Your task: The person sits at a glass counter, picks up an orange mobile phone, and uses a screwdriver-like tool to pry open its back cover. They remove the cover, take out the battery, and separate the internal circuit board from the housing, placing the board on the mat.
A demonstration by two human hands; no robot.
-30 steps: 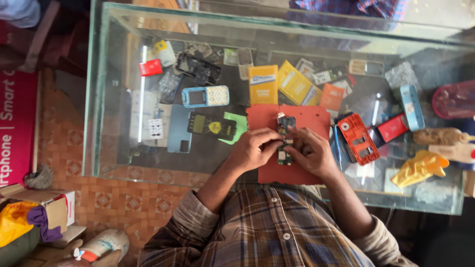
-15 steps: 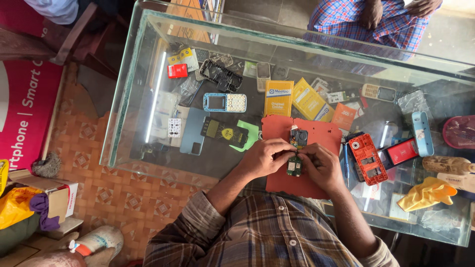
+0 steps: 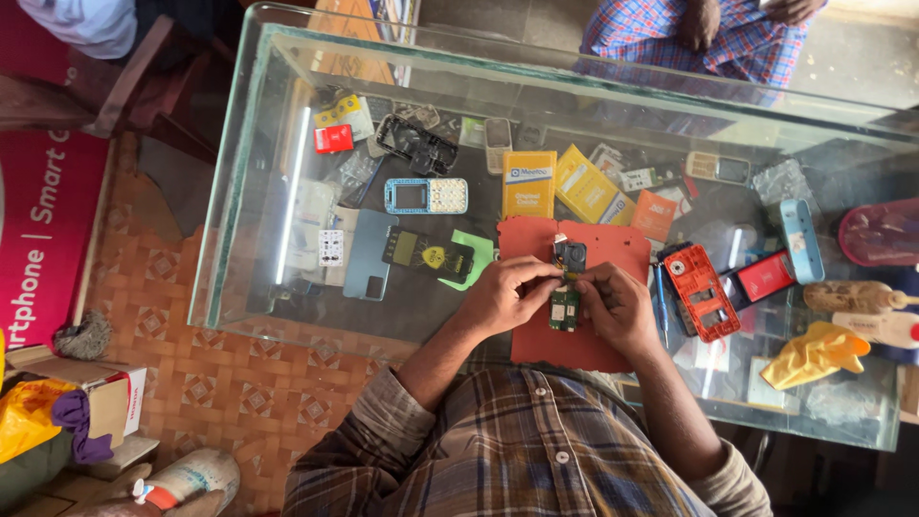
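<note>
My left hand (image 3: 512,297) and my right hand (image 3: 617,306) meet over a red mat (image 3: 536,345) on a glass counter (image 3: 287,306). Between them they hold a small green circuit board (image 3: 564,308) with a dark part (image 3: 571,257) at its upper end. Fingers of both hands pinch the board's sides. My checked shirt sleeves reach in from the bottom edge.
Under the glass lie phone parts: a blue keypad frame (image 3: 426,195), yellow boxes (image 3: 529,184), a black phone (image 3: 427,254). A red phone housing (image 3: 700,291), a yellow cloth (image 3: 814,352) and a pink container (image 3: 881,232) sit to the right. Another person's legs (image 3: 689,33) are across the counter.
My head has shifted, so the counter sits further right and lower in view. Both hands stay together on the circuit board over the red mat.
</note>
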